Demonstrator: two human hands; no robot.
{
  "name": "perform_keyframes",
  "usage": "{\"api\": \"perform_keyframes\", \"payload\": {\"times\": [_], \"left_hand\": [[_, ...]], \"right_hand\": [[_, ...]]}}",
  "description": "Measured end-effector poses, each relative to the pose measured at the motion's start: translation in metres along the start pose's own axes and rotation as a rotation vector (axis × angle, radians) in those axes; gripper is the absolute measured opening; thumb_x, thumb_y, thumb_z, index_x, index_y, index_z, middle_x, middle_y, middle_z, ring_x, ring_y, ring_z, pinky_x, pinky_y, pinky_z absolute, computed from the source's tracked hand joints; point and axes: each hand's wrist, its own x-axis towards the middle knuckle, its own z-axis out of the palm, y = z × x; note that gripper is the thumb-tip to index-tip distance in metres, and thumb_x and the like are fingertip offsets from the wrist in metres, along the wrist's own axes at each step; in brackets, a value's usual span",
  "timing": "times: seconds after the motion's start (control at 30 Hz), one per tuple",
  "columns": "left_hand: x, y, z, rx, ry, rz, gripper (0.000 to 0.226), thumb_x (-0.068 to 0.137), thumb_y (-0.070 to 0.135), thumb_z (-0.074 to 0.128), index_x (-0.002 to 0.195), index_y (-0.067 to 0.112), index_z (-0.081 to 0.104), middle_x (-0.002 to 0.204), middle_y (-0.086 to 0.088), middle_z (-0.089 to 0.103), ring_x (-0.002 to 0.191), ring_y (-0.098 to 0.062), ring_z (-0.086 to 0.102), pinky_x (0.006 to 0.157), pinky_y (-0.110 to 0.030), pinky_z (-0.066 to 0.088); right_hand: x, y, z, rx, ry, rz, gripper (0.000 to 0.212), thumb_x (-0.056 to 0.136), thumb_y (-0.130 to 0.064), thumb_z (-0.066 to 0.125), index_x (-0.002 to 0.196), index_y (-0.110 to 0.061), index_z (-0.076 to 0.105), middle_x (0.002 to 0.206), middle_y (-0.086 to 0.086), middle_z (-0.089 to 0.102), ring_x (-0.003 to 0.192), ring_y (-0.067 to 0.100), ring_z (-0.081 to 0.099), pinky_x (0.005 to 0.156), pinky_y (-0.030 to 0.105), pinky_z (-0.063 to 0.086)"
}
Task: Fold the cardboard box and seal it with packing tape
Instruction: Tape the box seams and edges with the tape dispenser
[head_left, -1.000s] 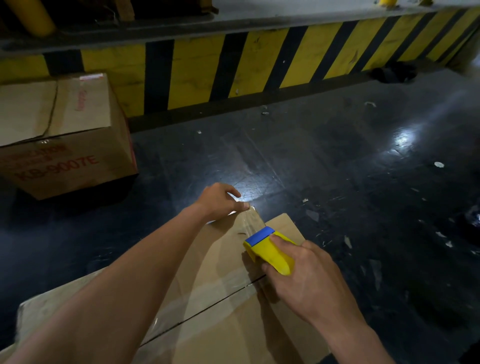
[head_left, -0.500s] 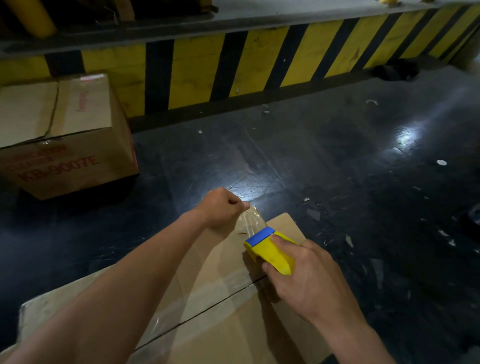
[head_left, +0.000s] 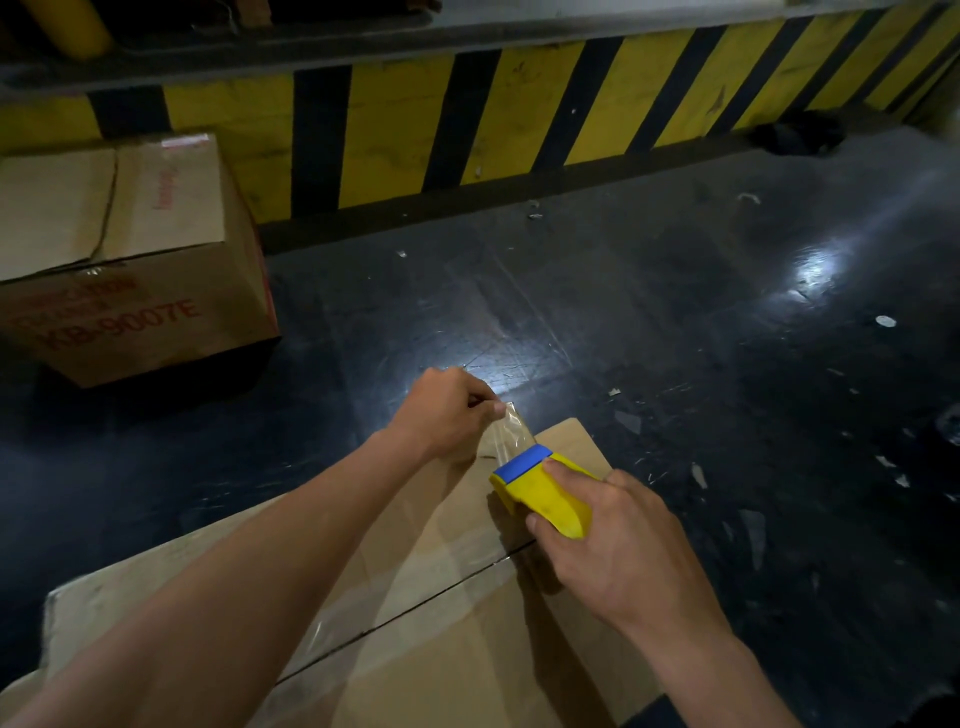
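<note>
Head view: taping of cardboard box flaps, both hands engaged.

Box low in frame on dark floor, flaps closed, seam running diagonally under a clear strip. Right hand wrapped around yellow tape dispenser with blue front edge, at far end of box top. Left hand just beyond, fingers pinched on free end of clear tape drawn from dispenser. Second carton at left against striped kerb.

Dark glossy floor, scuffed, w/ scattered pale scraps. On it: near cardboard box (seam taped); 2nd box far left by striped kerb.
</note>
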Motion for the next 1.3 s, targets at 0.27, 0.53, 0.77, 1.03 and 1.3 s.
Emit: {"api": "perform_keyframes", "payload": {"times": [0.27, 0.53, 0.77, 1.03, 1.3], "left_hand": [[-0.027, -0.010, 0.015, 0.052, 0.031, 0.087, 0.039, 0.098, 0.053, 0.057, 0.133, 0.038, 0.065, 0.100, -0.007, 0.076, 0.095, -0.028, 0.067, 0.075, -0.037, 0.051], [-0.028, -0.013, 0.022, 0.180, 0.025, 0.091, 0.042, 0.101, 0.062, 0.042, 0.138, 0.050, 0.056, 0.099, -0.001, 0.078, 0.096, -0.026, 0.069, 0.075, -0.037, 0.052], [-0.029, -0.012, 0.024, 0.177, 0.073, 0.093, 0.039, 0.102, 0.057, 0.043, 0.135, 0.047, 0.061, 0.102, -0.004, 0.077, 0.098, -0.027, 0.067, 0.070, -0.034, 0.044], [-0.038, -0.012, 0.030, 0.134, 0.211, 0.372, 0.031, 0.097, 0.029, 0.061, 0.125, 0.022, 0.072, 0.124, 0.000, 0.073, 0.111, -0.022, 0.069, 0.083, -0.038, 0.059], [-0.046, -0.022, 0.034, 0.109, 0.091, 0.467, 0.035, 0.099, 0.029, 0.057, 0.125, 0.013, 0.073, 0.134, -0.002, 0.068, 0.128, -0.025, 0.061, 0.099, -0.046, 0.056]], "right_hand": [[0.001, -0.001, -0.007, 0.023, -0.011, -0.028, 0.063, 0.085, -0.061, 0.058, 0.144, -0.043, 0.041, 0.096, -0.001, 0.052, 0.097, 0.021, 0.056, 0.080, 0.032, 0.047], [-0.015, 0.008, -0.035, -0.019, -0.018, -0.034, 0.061, 0.084, -0.059, 0.060, 0.141, -0.045, 0.045, 0.086, -0.007, 0.046, 0.091, 0.017, 0.056, 0.072, 0.027, 0.043], [-0.027, -0.001, -0.028, -0.027, -0.035, 0.011, 0.059, 0.088, -0.054, 0.058, 0.143, -0.041, 0.043, 0.092, -0.001, 0.047, 0.100, 0.023, 0.058, 0.082, 0.033, 0.048], [-0.027, -0.003, -0.008, -0.107, -0.013, 0.043, 0.055, 0.090, -0.055, 0.053, 0.142, -0.037, 0.044, 0.104, 0.003, 0.056, 0.089, 0.024, 0.063, 0.079, 0.036, 0.054], [-0.024, -0.004, -0.008, -0.122, -0.013, 0.029, 0.055, 0.090, -0.056, 0.053, 0.142, -0.039, 0.045, 0.106, 0.003, 0.057, 0.093, 0.025, 0.062, 0.079, 0.035, 0.051]]}}
